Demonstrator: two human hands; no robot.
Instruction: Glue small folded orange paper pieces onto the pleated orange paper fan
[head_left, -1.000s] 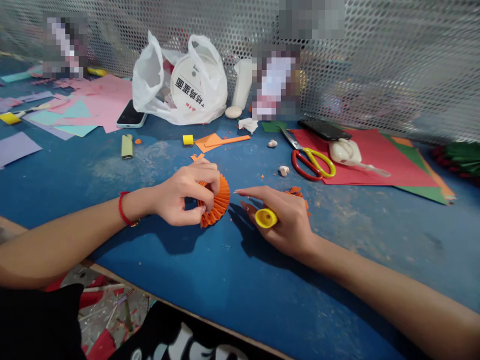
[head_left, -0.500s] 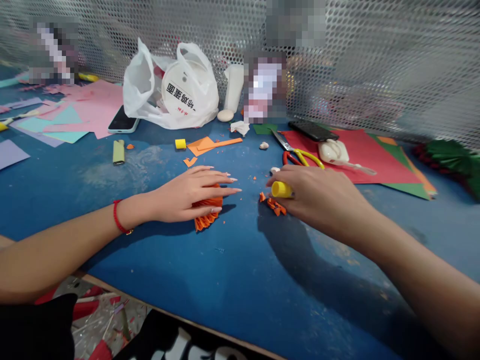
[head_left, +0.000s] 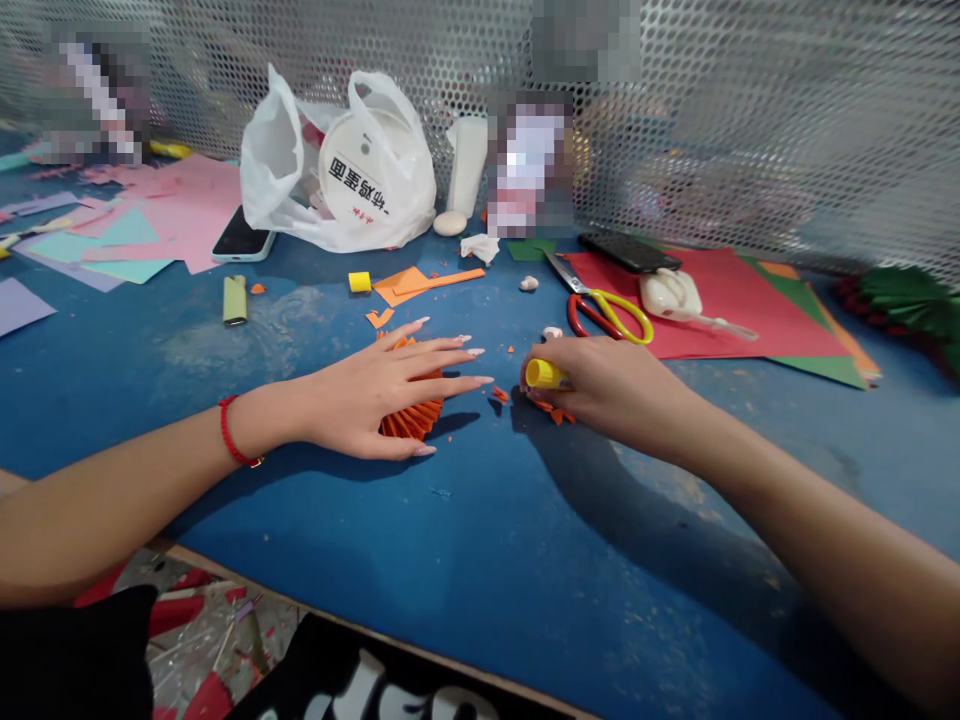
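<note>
My left hand (head_left: 367,392) lies with its fingers spread over a pleated orange paper fan (head_left: 414,412), which shows below the palm and between the fingers. The hand covers much of the fan. My right hand (head_left: 611,385) is closed around a yellow glue stick (head_left: 546,375), its round yellow end pointing left. Beneath that hand are crumpled orange paper scraps (head_left: 556,413), partly hidden. A small orange scrap (head_left: 500,395) sits between the two hands. Farther back, a yellow cap (head_left: 360,282) stands near cut orange paper (head_left: 405,286).
Scissors (head_left: 611,315) with red and yellow handles rest by red paper (head_left: 720,300). A white plastic bag (head_left: 300,210) holding a round tub stands at the back. A lighter (head_left: 235,300) and a phone (head_left: 244,238) lie left. Perforated metal (head_left: 750,130) borders the table behind.
My left hand has spread its fingers, with the thumb moving down over the fan. My right hand, holding the glue stick, has shifted slightly left, and an orange scrap now shows apart from the pile.
</note>
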